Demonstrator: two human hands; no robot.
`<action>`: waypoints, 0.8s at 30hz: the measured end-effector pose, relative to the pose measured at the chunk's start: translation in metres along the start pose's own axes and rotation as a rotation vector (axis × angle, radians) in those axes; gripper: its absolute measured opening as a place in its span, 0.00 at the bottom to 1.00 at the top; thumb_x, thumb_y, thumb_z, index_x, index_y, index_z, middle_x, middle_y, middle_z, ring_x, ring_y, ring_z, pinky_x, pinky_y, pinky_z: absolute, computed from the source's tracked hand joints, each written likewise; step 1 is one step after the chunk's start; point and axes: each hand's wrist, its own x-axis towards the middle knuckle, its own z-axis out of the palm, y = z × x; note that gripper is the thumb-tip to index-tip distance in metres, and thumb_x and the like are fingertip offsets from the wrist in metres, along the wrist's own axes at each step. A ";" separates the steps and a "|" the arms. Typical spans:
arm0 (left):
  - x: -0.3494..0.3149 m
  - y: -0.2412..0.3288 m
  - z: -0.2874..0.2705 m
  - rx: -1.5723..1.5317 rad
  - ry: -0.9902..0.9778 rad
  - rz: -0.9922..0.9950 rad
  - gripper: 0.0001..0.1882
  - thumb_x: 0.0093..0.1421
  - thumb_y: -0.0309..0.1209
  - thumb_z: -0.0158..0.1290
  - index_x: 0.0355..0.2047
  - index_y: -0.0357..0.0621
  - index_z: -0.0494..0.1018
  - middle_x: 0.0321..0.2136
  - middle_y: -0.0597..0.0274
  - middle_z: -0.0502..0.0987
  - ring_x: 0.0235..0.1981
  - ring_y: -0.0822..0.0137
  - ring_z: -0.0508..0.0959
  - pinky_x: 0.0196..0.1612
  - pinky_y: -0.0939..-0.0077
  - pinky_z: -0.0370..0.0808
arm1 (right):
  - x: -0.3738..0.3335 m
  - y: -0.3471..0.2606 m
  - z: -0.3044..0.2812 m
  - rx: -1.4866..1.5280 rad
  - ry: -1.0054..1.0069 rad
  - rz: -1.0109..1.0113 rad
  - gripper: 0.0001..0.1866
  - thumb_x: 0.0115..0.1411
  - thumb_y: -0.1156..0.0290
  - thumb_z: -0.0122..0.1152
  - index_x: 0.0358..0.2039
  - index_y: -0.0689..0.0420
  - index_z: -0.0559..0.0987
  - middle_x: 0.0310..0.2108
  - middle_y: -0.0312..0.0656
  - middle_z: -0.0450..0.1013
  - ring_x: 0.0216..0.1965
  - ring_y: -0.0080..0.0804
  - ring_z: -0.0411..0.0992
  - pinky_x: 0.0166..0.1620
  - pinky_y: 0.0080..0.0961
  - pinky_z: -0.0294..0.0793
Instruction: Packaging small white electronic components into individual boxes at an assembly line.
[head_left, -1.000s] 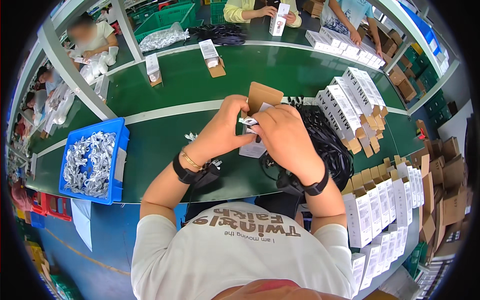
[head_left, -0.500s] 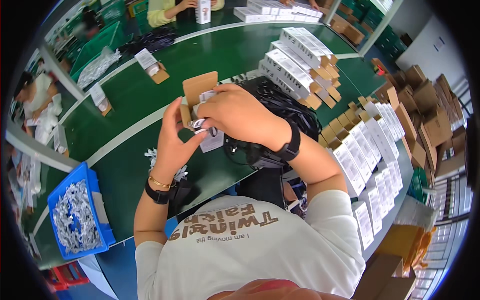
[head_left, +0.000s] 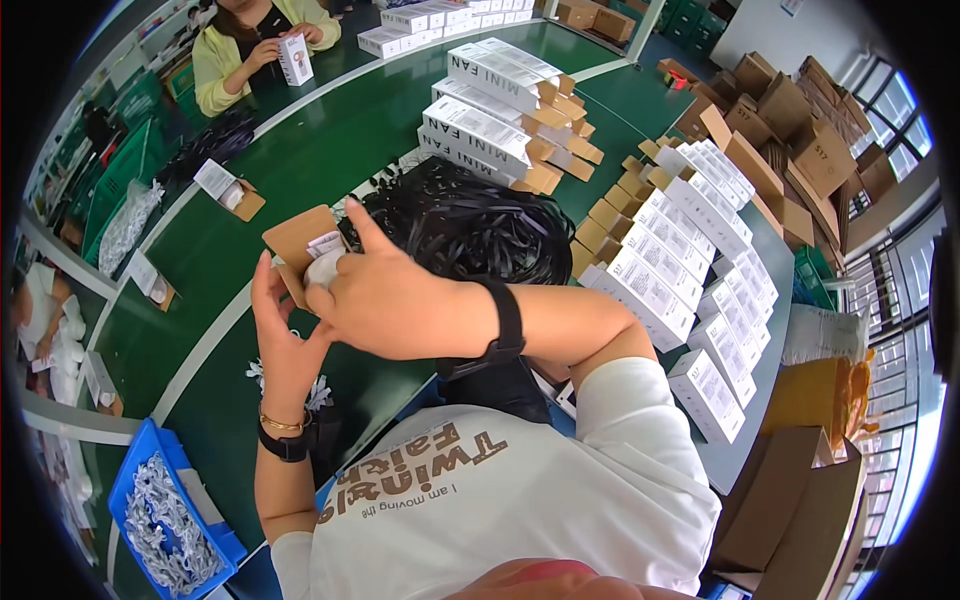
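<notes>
Open box: in front of me, left of the straps, between my hands, its tall brown flap folded back on the far side, presumably so the mouth stays clear.
Left hand: fingers along the box's left side, thumb bent round the near side; it looks like a steadying hold, but I cannot tell how firmly they press.
Right hand: forefinger stretched out past the mouth, the other fingers curled over it; I cannot tell whether they grip anything.
White piece: in the mouth beside some folded paper, partly covered by my right hand.
Straps: a loose black heap just right of the box, probably kept there for a short reach.
Cables: coiled white in the blue bin at the surface's near left; its walls seem meant to stop them straying.
Far stack: boxes lying in layers beyond the straps, flap ends facing right.
Right rows: white boxes ranked tightly, likely to save room.
</notes>
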 end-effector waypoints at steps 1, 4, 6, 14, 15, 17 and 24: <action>0.000 0.000 0.002 -0.002 -0.005 -0.001 0.49 0.45 0.21 0.64 0.64 0.41 0.49 0.55 0.50 0.62 0.55 0.57 0.68 0.53 0.63 0.70 | 0.001 -0.002 -0.002 -0.018 -0.138 -0.013 0.13 0.50 0.64 0.62 0.37 0.51 0.76 0.26 0.33 0.70 0.37 0.32 0.71 0.60 0.56 0.53; 0.004 -0.001 0.008 0.140 0.016 0.035 0.51 0.45 0.21 0.65 0.65 0.43 0.46 0.55 0.50 0.61 0.56 0.57 0.67 0.54 0.63 0.70 | -0.006 0.001 -0.003 0.064 -0.110 -0.030 0.17 0.50 0.63 0.63 0.41 0.52 0.75 0.30 0.34 0.71 0.38 0.34 0.72 0.60 0.57 0.53; 0.008 -0.005 0.008 0.047 0.029 0.012 0.51 0.45 0.22 0.65 0.65 0.43 0.46 0.55 0.51 0.61 0.56 0.57 0.67 0.55 0.63 0.69 | -0.018 0.011 -0.009 0.254 0.222 -0.047 0.22 0.49 0.61 0.65 0.44 0.52 0.74 0.35 0.35 0.73 0.39 0.37 0.72 0.59 0.55 0.55; 0.007 -0.007 -0.015 -0.095 0.137 -0.128 0.52 0.46 0.25 0.65 0.66 0.44 0.44 0.53 0.52 0.61 0.56 0.57 0.66 0.57 0.62 0.66 | -0.187 0.191 -0.051 -0.232 0.354 0.773 0.32 0.50 0.67 0.67 0.55 0.60 0.68 0.58 0.52 0.63 0.58 0.52 0.62 0.58 0.41 0.63; 0.008 -0.006 -0.015 -0.091 0.129 -0.129 0.52 0.46 0.26 0.66 0.66 0.44 0.44 0.53 0.52 0.61 0.56 0.57 0.66 0.57 0.62 0.66 | -0.243 0.220 -0.053 -0.337 0.318 0.964 0.33 0.52 0.63 0.65 0.56 0.61 0.66 0.60 0.53 0.60 0.59 0.50 0.61 0.60 0.40 0.61; 0.010 -0.006 -0.013 -0.087 0.120 -0.130 0.52 0.46 0.26 0.66 0.66 0.44 0.44 0.53 0.51 0.61 0.56 0.57 0.66 0.57 0.61 0.66 | -0.353 0.246 -0.048 -0.621 -0.055 1.595 0.41 0.50 0.53 0.65 0.60 0.57 0.63 0.62 0.54 0.57 0.62 0.55 0.56 0.60 0.50 0.59; 0.018 -0.004 0.002 0.000 0.063 -0.088 0.52 0.46 0.28 0.66 0.66 0.44 0.45 0.52 0.52 0.62 0.55 0.58 0.67 0.56 0.61 0.67 | -0.386 0.233 -0.038 -0.380 -0.244 2.019 0.35 0.56 0.52 0.59 0.62 0.49 0.61 0.65 0.49 0.53 0.61 0.58 0.58 0.56 0.67 0.55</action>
